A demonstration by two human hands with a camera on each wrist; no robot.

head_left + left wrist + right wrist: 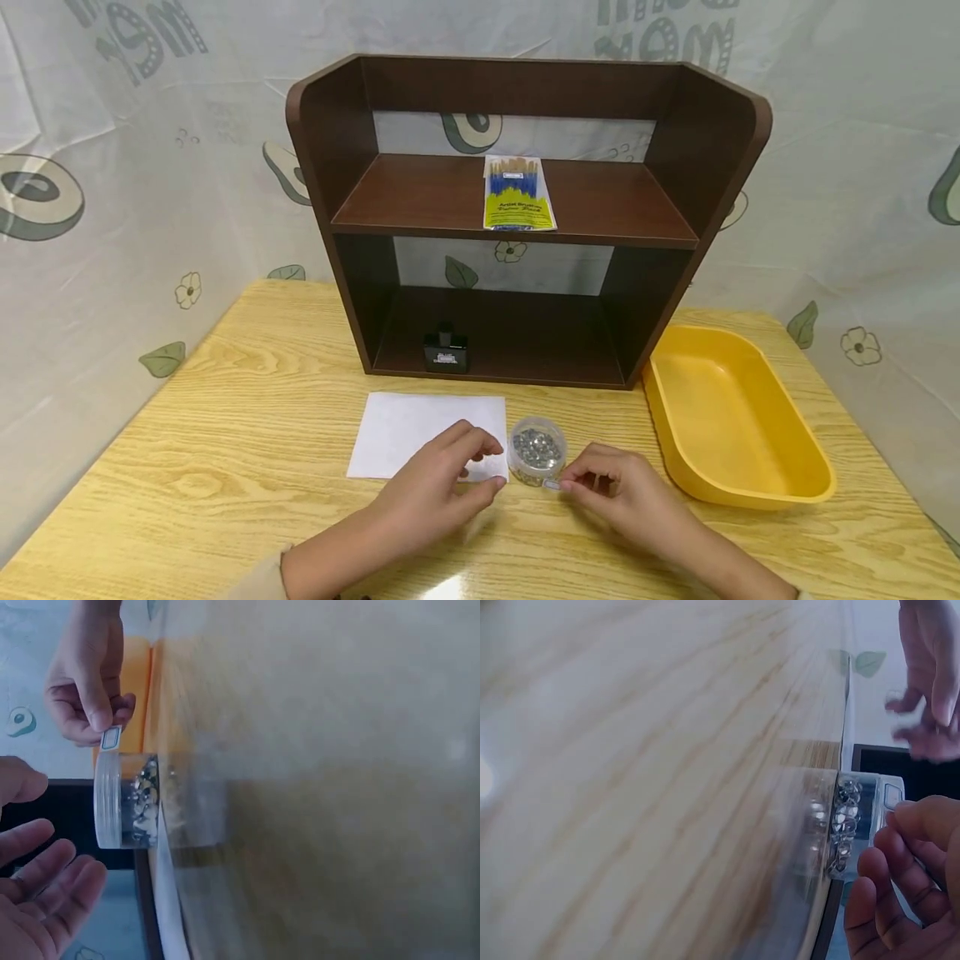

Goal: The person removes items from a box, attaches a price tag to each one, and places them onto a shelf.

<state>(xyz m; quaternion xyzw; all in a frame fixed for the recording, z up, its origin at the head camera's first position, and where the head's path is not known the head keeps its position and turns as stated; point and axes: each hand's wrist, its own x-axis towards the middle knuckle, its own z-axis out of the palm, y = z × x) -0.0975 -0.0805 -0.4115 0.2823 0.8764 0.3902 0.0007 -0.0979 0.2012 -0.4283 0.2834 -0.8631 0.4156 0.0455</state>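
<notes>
A round clear plastic jar (537, 450) of small shiny silvery pieces stands upright on the table between the two hands. My right hand (630, 492) pinches a small white label with a blue border (111, 739) between thumb and fingertips. The label meets or nearly meets the jar's upper side; whether it is stuck on, I cannot tell. My left hand (442, 475) hovers left of the jar, over the edge of a white paper sheet (420, 425). Its fingers are spread and loosely bent, apart from the jar in the left wrist view, with nothing visible in them.
Behind the jar stands a dark brown two-tier shelf (517, 237). A pack of artist brushes (519, 200) leans on its upper level, and a black bottle (446, 353) sits on the lower one. To the right lies a yellow tray (731, 404). A patterned cloth (150, 208) hangs around the table.
</notes>
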